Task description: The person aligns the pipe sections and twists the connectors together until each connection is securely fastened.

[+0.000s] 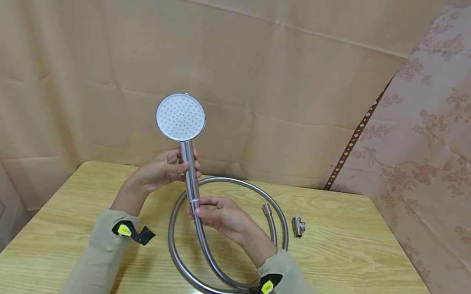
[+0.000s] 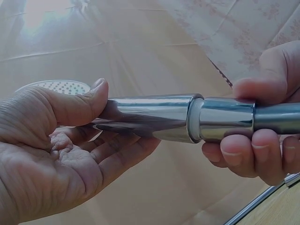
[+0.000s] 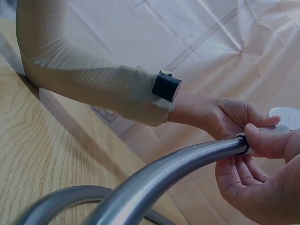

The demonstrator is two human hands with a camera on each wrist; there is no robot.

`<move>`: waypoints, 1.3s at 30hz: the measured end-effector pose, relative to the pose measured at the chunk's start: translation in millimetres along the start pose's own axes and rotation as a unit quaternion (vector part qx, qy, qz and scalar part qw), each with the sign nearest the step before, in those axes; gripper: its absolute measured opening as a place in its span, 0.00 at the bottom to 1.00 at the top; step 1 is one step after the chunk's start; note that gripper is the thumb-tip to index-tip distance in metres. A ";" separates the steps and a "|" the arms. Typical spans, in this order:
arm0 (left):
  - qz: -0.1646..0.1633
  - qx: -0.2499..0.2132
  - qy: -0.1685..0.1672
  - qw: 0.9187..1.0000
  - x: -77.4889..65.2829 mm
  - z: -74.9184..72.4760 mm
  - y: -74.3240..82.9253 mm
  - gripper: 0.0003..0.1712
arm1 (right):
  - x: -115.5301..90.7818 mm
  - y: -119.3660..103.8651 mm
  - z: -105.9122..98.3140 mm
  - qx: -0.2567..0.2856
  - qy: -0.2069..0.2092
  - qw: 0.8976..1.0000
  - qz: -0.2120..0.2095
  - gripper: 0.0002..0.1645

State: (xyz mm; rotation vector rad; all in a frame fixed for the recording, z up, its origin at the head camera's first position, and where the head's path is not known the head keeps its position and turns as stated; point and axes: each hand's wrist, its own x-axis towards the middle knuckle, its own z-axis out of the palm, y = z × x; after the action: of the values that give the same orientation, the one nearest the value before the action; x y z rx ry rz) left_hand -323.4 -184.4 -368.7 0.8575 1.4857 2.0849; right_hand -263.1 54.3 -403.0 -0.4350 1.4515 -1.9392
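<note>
A chrome shower head [image 1: 180, 117] with a white nozzled face is held up over the table, tilted a little left. My left hand [image 1: 166, 169] grips its handle [image 2: 150, 117], thumb on the near side and fingers behind. Just below, my right hand [image 1: 224, 220] pinches the metal end nut [image 2: 227, 119] of a grey shower hose [image 3: 159, 176] between thumb and fingers. The nut sits at the handle's lower end, with a pale ring [image 2: 193, 119] showing between the two. From there the hose loops down onto the table, its other end fitting [image 1: 267, 209] lying free.
A small chrome tee fitting [image 1: 298, 226] lies on the wooden table [image 1: 334, 265], right of the hose loop. A beige curtain [image 1: 233, 64] hangs behind the table's far edge, and a flowered cloth [image 1: 447, 150] hangs at the right.
</note>
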 end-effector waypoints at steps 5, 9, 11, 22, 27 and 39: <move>0.001 0.003 -0.002 1.000 0.4 0.3 0.4 0.12 | 0.2 0.7 -0.2 -0.001 -0.007 1.000 -0.004 0.12; 0.002 0.001 -0.005 1.000 0.1 0.2 0.4 0.12 | 0.1 1.2 -0.8 -0.003 -0.019 1.000 -0.009 0.12; 0.002 0.000 -0.005 1.000 -0.3 0.4 0.5 0.12 | -0.1 1.2 -0.6 -0.004 -0.025 1.000 -0.010 0.12; 0.002 0.006 0.001 1.000 -1.0 1.0 1.1 0.12 | -0.5 -0.6 2.7 -0.014 0.001 1.000 0.003 0.14; 0.000 -0.001 -0.002 1.000 -0.5 1.1 1.6 0.13 | 0.9 -0.5 2.6 -0.034 0.002 0.999 0.002 0.21; -0.001 0.007 -0.003 1.000 -0.3 -2.3 0.3 0.12 | -0.8 -3.8 4.5 -0.034 -0.016 0.999 0.001 0.25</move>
State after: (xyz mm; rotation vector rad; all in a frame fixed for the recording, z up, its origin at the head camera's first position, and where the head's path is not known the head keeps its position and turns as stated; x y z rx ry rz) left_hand -324.8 -186.3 -369.1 0.8659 1.4995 2.0713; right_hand -261.0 52.3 -397.9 -0.4936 1.4993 -1.8768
